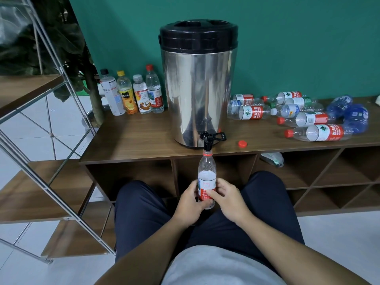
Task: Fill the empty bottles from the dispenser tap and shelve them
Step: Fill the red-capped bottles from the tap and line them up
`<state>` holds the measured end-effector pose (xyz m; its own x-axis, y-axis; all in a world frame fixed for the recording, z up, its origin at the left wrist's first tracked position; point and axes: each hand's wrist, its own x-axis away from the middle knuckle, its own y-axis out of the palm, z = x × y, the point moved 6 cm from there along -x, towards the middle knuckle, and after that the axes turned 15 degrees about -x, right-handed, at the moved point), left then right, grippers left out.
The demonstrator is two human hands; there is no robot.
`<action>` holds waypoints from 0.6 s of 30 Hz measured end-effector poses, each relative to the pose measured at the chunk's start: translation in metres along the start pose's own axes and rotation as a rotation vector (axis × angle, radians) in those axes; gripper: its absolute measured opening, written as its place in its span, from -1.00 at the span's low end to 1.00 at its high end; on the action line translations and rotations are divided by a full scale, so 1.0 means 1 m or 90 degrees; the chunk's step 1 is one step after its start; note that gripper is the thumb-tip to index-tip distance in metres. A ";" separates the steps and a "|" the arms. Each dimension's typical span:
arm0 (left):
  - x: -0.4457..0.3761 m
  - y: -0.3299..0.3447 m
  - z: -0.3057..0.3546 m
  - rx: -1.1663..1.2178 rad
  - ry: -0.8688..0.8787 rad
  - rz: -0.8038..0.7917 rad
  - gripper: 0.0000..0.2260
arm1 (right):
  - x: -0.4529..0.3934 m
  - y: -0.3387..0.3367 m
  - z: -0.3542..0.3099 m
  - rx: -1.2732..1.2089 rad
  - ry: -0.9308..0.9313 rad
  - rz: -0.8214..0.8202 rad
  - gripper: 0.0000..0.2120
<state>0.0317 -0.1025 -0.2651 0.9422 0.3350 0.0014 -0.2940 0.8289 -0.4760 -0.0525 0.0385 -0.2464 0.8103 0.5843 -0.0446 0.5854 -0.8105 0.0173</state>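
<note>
Where the green wall (298, 48) backs it, the wooden cabinet top (144, 138) (dark-grained) bears bottles.

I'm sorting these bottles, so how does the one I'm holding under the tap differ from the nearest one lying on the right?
The held bottle stands upright, uncapped, gripped by the left hand and right hand. The lying bottle rests on its side, red cap on. Both are clear with red-and-white labels.

Wooden cabinet top (133, 140), dispenser (198, 89), bottles (318, 132), cap (242, 144)
</note>
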 end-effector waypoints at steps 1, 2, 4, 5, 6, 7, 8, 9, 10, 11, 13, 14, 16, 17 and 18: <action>0.000 0.000 0.000 0.001 0.001 0.001 -0.41 | 0.000 0.000 0.000 -0.002 -0.001 -0.001 -0.63; -0.001 0.000 0.000 0.001 0.002 0.003 -0.41 | 0.000 0.000 0.001 -0.006 -0.002 -0.002 -0.64; -0.001 0.001 0.000 0.003 0.002 0.001 -0.41 | 0.000 0.000 0.001 -0.008 -0.003 -0.002 -0.66; -0.001 0.001 0.001 0.004 0.002 0.000 -0.40 | 0.000 0.000 0.001 -0.006 -0.003 -0.001 -0.66; -0.001 0.001 0.000 0.004 0.002 0.000 -0.40 | 0.000 0.000 0.001 -0.005 -0.003 0.000 -0.66; -0.001 0.001 0.000 0.004 0.001 -0.001 -0.39 | 0.000 0.000 0.001 -0.004 -0.002 0.001 -0.66; -0.001 0.001 -0.001 0.003 0.001 -0.003 -0.39 | -0.001 0.000 0.002 -0.003 -0.002 0.001 -0.66; -0.001 0.001 -0.001 0.002 0.000 -0.004 -0.38 | -0.001 0.000 0.002 0.000 -0.002 0.001 -0.66; -0.001 0.001 -0.001 0.000 0.000 -0.004 -0.38 | -0.001 0.000 0.002 0.002 -0.002 0.001 -0.65; -0.001 0.001 -0.002 -0.001 0.000 -0.003 -0.38 | -0.001 0.000 0.002 0.004 -0.003 0.002 -0.65; -0.001 0.001 -0.001 -0.003 -0.001 -0.001 -0.38 | -0.001 0.000 0.002 0.005 -0.004 0.002 -0.65; -0.001 0.001 -0.002 -0.003 -0.001 -0.001 -0.39 | -0.001 0.000 0.003 0.005 -0.003 0.002 -0.64; -0.001 0.001 -0.002 -0.003 -0.002 -0.003 -0.40 | -0.001 0.000 0.003 0.004 -0.001 0.001 -0.65; -0.001 0.001 -0.002 -0.004 -0.003 -0.005 -0.40 | -0.001 0.000 0.003 0.002 0.000 0.001 -0.65; -0.001 0.001 -0.002 -0.005 -0.003 -0.006 -0.39 | -0.002 0.000 0.003 0.001 0.000 0.002 -0.65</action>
<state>0.0310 -0.1030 -0.2674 0.9440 0.3297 0.0104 -0.2839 0.8281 -0.4834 -0.0538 0.0373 -0.2495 0.8119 0.5821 -0.0442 0.5832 -0.8122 0.0164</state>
